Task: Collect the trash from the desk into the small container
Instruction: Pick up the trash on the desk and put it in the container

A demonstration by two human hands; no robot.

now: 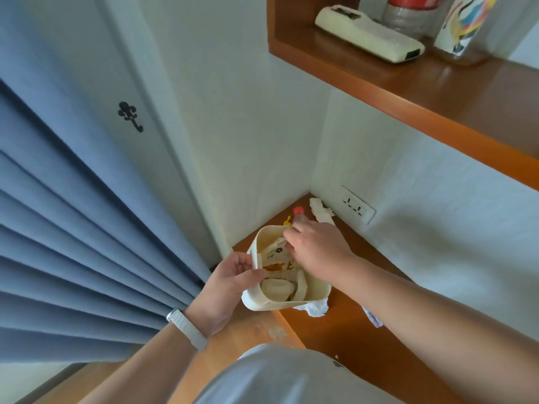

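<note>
A small cream container [316, 290] sits at the left end of the brown desk [344, 328], filled with paper and wrappers. My left hand [230, 275] grips its near-left rim, thumb inside. My right hand [315, 249] reaches over the container's far side with fingers curled down into the trash; what the fingertips hold is hidden. A small clear bottle with a red cap [299, 214] stands just behind the right hand. A crumpled white tissue [320, 211] lies in the desk's far corner. Another crumpled white piece [313, 309] lies beside the container, and a printed wrapper [373, 317] shows under my right forearm.
A blue curtain [73, 228] hangs close on the left. A wall socket [357, 207] is behind the desk. A wooden shelf [437, 91] overhead carries a cream remote [367, 33], a plastic bottle and a patterned cup. A small yellow object [288, 220] sits by the bottle.
</note>
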